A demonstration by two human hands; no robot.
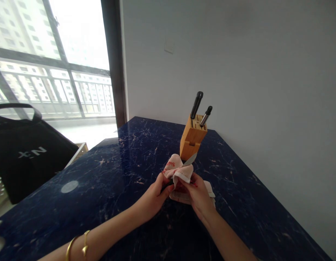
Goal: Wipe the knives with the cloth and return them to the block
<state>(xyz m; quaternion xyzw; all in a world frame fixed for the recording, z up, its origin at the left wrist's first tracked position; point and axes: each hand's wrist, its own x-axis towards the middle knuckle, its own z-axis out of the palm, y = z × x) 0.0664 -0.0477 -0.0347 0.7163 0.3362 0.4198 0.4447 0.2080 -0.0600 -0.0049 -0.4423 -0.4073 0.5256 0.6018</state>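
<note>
My left hand [156, 194] is closed round the dark handle of a knife [190, 160]. The blade's tip points up and to the right, out of a pink cloth [172, 165] with red lettering. My right hand [198, 195] pinches that cloth around the lower blade. The cloth hides most of the blade, and part hangs below my hands. Just beyond the knife tip stands a wooden knife block [193, 136]. A black-handled knife [196, 105] and a tool with a black and silver handle [206, 116] are in its slots.
The dark blue marbled table [135, 156] runs up to a grey wall [238, 72]. A pale round spot [69, 186] marks its left side. Left of the table, a black bag [34, 156] rests by a pale basket [0, 188]. Behind it is a large window [75, 54].
</note>
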